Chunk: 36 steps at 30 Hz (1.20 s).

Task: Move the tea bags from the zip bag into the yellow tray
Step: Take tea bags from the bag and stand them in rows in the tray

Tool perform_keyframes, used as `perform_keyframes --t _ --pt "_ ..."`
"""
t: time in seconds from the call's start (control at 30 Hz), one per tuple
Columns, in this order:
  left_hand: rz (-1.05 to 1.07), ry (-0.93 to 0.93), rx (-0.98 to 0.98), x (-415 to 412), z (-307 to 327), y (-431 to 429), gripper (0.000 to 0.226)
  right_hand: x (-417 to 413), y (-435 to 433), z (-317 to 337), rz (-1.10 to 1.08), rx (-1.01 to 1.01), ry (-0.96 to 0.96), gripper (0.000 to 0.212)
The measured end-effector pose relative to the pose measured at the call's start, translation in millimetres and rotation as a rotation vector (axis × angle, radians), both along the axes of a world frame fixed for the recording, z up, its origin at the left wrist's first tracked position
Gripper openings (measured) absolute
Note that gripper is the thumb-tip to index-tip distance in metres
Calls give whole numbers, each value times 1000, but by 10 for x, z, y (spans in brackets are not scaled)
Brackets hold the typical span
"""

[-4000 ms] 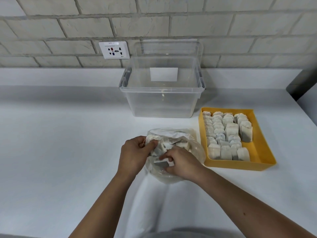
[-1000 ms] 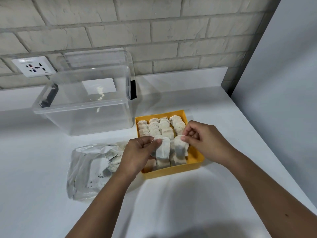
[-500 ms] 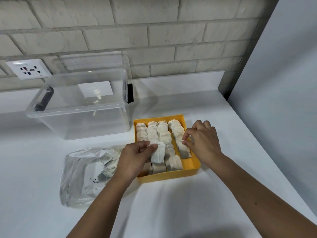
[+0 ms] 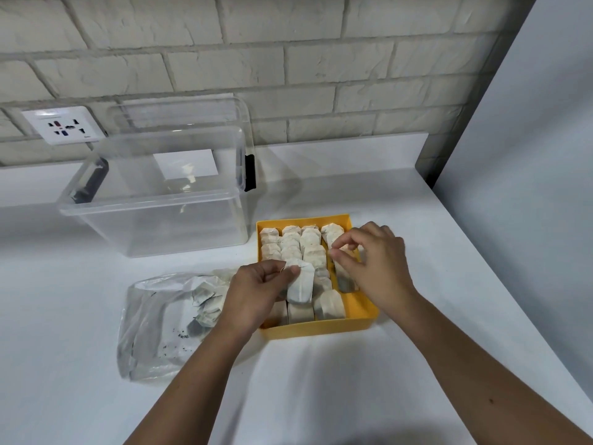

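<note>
The zip bag (image 4: 154, 316), some bags inside, lies leftmost; the left hand (image 4: 253, 293) pinches a tea bag (image 4: 300, 284) by its top over the tray (image 4: 321, 327), and the right hand (image 4: 375, 268), fingers curled, hovers at the rightmost row, grip unclear.

I get bright, even light, soft shadows on the counter (image 4: 314, 380), sharp focus, lines bowed toward the edges.
</note>
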State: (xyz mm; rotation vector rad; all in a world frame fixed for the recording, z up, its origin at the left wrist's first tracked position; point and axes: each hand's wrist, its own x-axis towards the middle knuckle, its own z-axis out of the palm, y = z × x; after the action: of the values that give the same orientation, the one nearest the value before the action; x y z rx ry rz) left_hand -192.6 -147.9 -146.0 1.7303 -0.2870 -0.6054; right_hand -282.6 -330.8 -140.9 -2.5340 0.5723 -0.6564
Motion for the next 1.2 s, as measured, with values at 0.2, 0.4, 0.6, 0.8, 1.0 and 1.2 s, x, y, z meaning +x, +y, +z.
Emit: perform_keyframes --t 0.2,0.4,0.6,0.8,1.0,1.2 --pt "-22 22 -44 -56 38 -61 11 -52 242 56 215 167 -77 19" --pt "-26 117 -90 -89 80 -58 11 -126 215 85 177 163 -82 10" --pt "4 101 -60 -95 27 -19 13 -332 -31 254 173 112 128 9" --pt "0 39 -19 -73 -41 13 12 -592 -114 239 216 66 408 8" --pt "0 -16 13 -86 -40 5 10 -353 -180 0 78 -181 438 18" --pt "3 -8 3 -85 -20 13 10 -133 -170 -124 -32 -371 347 12"
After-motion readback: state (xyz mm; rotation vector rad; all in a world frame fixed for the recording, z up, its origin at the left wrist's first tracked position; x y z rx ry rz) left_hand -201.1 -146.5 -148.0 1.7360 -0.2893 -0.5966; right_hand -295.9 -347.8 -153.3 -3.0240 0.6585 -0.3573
